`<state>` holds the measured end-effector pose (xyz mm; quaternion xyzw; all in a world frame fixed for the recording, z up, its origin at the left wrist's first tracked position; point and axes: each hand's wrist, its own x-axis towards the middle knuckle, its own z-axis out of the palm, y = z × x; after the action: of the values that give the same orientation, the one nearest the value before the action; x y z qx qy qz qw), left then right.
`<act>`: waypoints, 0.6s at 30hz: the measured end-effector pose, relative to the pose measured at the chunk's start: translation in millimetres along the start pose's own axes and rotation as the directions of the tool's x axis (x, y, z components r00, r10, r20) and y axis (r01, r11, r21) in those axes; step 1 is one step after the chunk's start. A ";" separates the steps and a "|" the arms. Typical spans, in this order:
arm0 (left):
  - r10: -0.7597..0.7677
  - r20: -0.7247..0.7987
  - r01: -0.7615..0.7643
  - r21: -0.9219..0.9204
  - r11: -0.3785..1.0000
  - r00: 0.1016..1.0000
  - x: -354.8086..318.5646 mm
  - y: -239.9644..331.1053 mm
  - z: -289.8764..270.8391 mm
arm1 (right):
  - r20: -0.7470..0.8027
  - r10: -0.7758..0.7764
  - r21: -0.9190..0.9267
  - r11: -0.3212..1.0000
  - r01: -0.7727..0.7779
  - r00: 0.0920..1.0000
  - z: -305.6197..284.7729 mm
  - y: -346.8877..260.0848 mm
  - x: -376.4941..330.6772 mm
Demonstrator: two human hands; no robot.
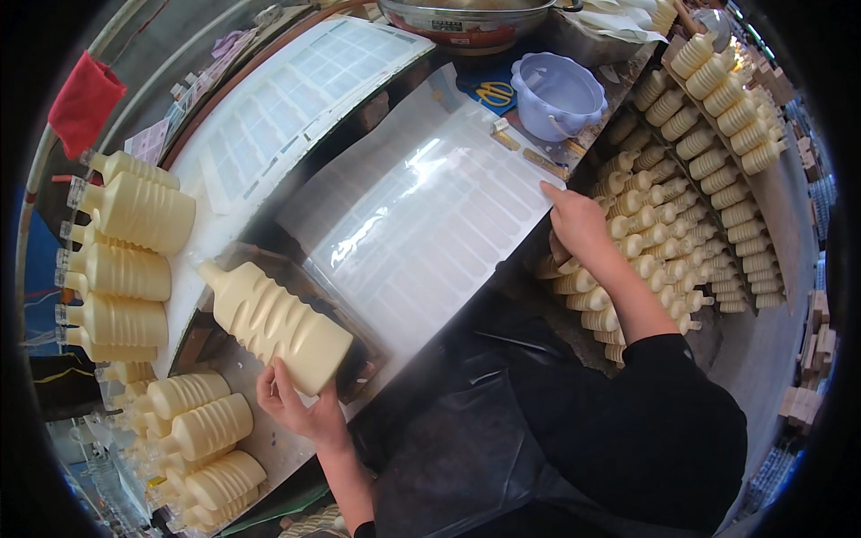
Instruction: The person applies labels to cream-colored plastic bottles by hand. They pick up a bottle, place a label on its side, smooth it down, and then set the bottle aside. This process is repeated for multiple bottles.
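My left hand (305,412) grips a cream-coloured ribbed plastic bottle (282,327) by its base. The bottle lies tilted, its neck toward the upper left, over a framed recess (345,309) in the worktop. At the right corner of a glossy translucent sheet (430,215), my right hand (578,220) has its index finger over the edge and its other fingers curled below, partly hidden. The sheet spreads across the middle of the bench and carries pale rectangular strips.
Similar cream bottles (139,269) stand along the left, with more (211,426) lower left. Racks of bottles (646,242) fill the right side. A lilac basket (556,94), yellow-handled scissors (493,93) and a large lidded pan (466,22) sit at the back. A sheet-covered panel (305,99) slopes behind.
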<state>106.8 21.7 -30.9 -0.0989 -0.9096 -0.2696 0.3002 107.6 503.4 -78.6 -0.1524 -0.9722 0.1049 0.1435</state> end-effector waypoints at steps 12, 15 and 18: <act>-0.028 -0.005 0.027 -0.063 0.998 1.000 0.6 -1.7 -0.3 | 0.058 -0.117 0.012 0.993 0.116 0.991 -14.6 9.8 3.5; -0.030 0.014 0.031 -0.086 0.996 0.999 1.4 -2.2 -2.2 | 0.012 -0.160 0.014 0.987 0.160 0.987 -16.3 10.8 1.5; -0.031 -0.010 0.029 -0.160 0.987 0.999 -0.1 -7.8 2.2 | 0.022 -0.218 0.101 0.971 0.215 0.976 -17.1 5.2 -5.6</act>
<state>103.1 16.4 -35.8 -0.1074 -0.8845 -0.3469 0.2930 119.4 509.2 -65.3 -0.0364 -0.9789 0.1386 0.1453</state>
